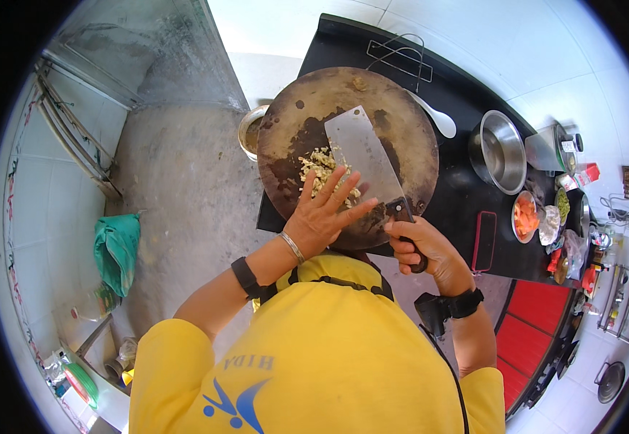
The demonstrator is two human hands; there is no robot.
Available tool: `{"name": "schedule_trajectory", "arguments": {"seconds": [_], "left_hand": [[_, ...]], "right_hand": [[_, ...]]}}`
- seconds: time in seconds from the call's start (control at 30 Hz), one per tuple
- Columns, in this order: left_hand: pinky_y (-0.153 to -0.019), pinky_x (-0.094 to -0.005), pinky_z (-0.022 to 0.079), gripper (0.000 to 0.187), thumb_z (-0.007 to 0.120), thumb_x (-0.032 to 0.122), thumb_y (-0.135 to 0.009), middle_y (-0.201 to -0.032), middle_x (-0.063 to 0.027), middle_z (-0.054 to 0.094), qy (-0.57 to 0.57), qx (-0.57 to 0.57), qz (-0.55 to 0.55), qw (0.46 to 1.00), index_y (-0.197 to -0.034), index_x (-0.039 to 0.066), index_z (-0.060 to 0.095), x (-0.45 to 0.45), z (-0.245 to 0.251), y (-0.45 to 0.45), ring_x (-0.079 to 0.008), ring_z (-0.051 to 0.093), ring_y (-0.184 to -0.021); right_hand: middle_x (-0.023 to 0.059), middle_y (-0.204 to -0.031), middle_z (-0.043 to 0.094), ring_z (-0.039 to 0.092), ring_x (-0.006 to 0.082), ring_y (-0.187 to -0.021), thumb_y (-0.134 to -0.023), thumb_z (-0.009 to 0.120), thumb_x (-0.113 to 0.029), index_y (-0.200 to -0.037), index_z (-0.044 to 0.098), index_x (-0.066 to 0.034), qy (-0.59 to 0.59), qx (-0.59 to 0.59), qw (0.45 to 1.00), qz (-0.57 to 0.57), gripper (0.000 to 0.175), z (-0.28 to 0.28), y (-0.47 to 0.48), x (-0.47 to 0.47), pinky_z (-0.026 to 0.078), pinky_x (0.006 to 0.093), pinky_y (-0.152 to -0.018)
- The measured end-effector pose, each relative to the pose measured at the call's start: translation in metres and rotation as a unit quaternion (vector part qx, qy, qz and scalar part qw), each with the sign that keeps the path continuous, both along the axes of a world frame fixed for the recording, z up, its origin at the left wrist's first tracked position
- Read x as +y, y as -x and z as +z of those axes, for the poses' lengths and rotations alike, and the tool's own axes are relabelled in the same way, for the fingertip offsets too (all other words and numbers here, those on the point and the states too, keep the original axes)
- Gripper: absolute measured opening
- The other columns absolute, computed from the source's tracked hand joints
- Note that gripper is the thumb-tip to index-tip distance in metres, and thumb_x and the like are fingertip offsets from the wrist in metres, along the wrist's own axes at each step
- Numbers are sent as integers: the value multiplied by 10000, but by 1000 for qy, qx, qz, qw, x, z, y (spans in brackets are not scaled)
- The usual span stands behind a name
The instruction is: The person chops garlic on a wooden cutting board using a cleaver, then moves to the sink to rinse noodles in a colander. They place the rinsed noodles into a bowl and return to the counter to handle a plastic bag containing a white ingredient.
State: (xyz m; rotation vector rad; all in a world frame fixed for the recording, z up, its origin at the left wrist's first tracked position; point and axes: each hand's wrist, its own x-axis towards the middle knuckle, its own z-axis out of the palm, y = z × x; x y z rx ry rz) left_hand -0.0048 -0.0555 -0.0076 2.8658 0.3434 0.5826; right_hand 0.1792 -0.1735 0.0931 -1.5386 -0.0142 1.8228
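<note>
My right hand point(426, 247) grips the dark handle of a cleaver point(366, 152). The wide steel blade points away from me over a round wooden chopping block point(347, 89), its flat side facing up. Spread out beside the blade, my left hand point(320, 214) holds nothing and hovers over or touches the near edge of a pile of chopped pale pieces, perhaps garlic point(319, 165). Its fingers hide part of that pile. Some pieces lie against the blade's left edge. Dark wet patches mark the block's surface.
On the black counter point(450, 217) right of the block are a white spoon point(439, 119), a steel bowl point(502, 152), a red-edged phone point(484, 241) and a bowl of orange pieces point(524, 217). A wire rack point(401, 57) stands behind. A pot point(249, 133) sits left of the block.
</note>
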Motion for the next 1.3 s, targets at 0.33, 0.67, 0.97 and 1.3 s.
{"name": "schedule_trajectory", "arguments": {"seconds": [0.33,0.67,0.97,1.3], "left_hand": [[-1094,-588,154,1013,816,263,-628,-1560,-148,114,131,64,96,985,-1479,279,265,10,8,7,-341,80,-1446],[-1098,-583,155,1105,845,347,-591,-1562,-146,102,107,65,84,989,-1492,296,207,11,8,0,-337,71,-1447],[-1117,-556,139,1104,809,437,-629,-1569,-121,79,114,129,151,973,-1502,192,179,29,-4,1,-318,65,-1448],[-1114,-554,139,1286,859,471,-510,-1559,-166,104,179,43,113,976,-1492,49,143,12,47,9,-347,87,-1443]], "right_hand": [[-49,-492,370,353,56,-333,-891,585,-190,-734,461,-119,-14,3,1000,-7,212,9,11,-12,407,277,-331],[-37,-507,386,369,64,-341,-906,560,-159,-790,488,-99,-14,31,999,-11,149,21,22,-14,404,282,-330],[-37,-508,371,377,69,-341,-913,558,-171,-871,489,-89,-27,76,996,-41,115,54,16,-54,401,278,-332],[41,-505,470,468,159,-374,-826,604,-211,-778,492,-38,-25,-424,885,188,212,44,22,-57,414,298,-395]]}}
